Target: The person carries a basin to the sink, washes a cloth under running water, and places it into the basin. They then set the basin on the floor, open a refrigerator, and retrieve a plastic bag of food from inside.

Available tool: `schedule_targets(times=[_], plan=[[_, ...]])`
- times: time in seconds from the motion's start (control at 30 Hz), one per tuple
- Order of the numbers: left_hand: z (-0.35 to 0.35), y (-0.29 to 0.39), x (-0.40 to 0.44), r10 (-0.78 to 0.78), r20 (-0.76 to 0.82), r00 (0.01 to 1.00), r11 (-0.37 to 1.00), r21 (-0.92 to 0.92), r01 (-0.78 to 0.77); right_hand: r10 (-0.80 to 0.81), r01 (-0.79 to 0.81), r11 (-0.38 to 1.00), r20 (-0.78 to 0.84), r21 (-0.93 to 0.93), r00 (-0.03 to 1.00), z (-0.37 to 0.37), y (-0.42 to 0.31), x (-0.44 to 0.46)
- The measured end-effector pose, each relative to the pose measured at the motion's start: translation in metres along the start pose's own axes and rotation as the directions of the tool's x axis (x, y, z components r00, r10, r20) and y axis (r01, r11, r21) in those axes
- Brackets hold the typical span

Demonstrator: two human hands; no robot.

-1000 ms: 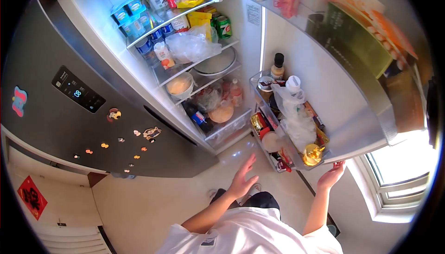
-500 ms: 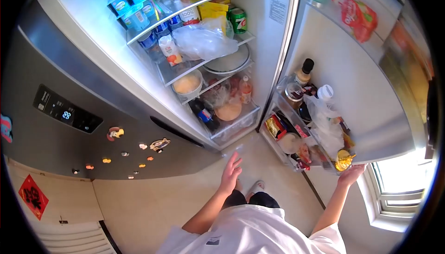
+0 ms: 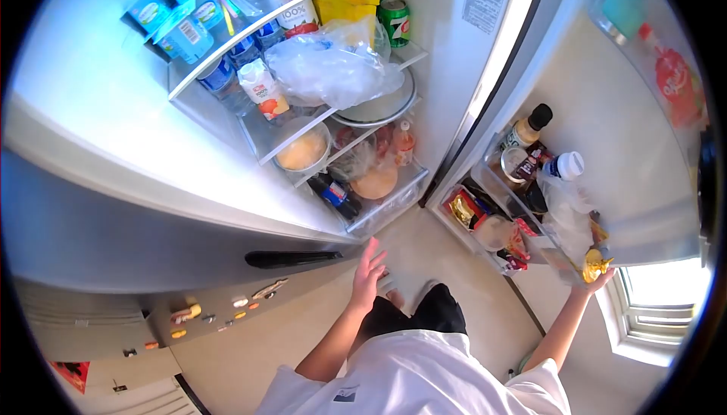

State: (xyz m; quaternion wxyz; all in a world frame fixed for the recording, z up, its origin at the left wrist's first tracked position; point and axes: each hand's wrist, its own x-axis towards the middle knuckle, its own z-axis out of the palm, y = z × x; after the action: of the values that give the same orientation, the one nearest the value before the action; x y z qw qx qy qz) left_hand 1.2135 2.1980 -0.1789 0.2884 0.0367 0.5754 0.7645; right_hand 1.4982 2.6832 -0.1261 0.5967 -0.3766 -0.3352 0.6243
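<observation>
In the head view a refrigerator (image 3: pixel 454 51) stands open. My left hand (image 3: pixel 368 275) is raised in front of its lower shelves, fingers apart and holding nothing. My right hand (image 3: pixel 595 283) grips the outer edge of the open refrigerator door (image 3: pixel 644 210), beside a gold package (image 3: pixel 595 265); some fingers are hidden. The shelves hold blue yogurt cups (image 3: pixel 184 32), a juice carton (image 3: pixel 263 89), a cloudy plastic bag (image 3: pixel 326 67), a green can (image 3: pixel 394 21), a bowl with yellowish food (image 3: pixel 303 147) and a dark bottle (image 3: pixel 335 195).
Door bins carry a black-capped bottle (image 3: pixel 528 126), a white-capped jar (image 3: pixel 565 165) and a plastic bag (image 3: pixel 566 210). At left is a grey door panel (image 3: pixel 151 226) with a black handle recess (image 3: pixel 291 258) and several magnets (image 3: pixel 185 313). A window (image 3: pixel 663 294) is at right.
The view has moved closer to the shelves, and the display panel on the grey door has left sight. The open door and my right hand on it appear farther right; my left hand stays raised.
</observation>
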Motion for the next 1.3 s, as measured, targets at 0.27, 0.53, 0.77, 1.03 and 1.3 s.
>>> schedule_targets(times=[0.27, 0.53, 0.77, 1.03, 1.3], plan=[[-0.012, -0.007, 0.031, -0.045, -0.069, 0.997, 0.998, 0.037, 0.048, -0.078, 0.067, 0.992, -0.102, -0.106, 0.992, -0.071, 0.05, 0.038], [-0.005, -0.003, 0.051, -0.115, -0.251, 0.961, 0.988, -0.133, 0.083, 0.499, -0.686, 0.692, -0.539, -0.224, 0.679, -0.102, 0.184, -0.103], [-0.015, -0.016, 0.062, -0.179, -0.332, 0.926, 0.974, -0.194, 0.119, 0.925, -0.552, 0.309, 0.11, -0.775, 0.364, 0.053, 0.241, -0.217], [-0.022, -0.047, 0.103, -0.241, -0.364, 0.9, 0.957, -0.243, 0.157, 0.764, -0.121, 0.592, 0.507, -0.797, 0.398, 0.161, 0.386, -0.221], [-0.026, -0.1, 0.183, -0.304, -0.365, 0.88, 0.912, -0.379, 0.158, 0.335, 0.612, 0.525, 0.805, -0.591, 0.49, 0.247, 0.511, -0.206]])
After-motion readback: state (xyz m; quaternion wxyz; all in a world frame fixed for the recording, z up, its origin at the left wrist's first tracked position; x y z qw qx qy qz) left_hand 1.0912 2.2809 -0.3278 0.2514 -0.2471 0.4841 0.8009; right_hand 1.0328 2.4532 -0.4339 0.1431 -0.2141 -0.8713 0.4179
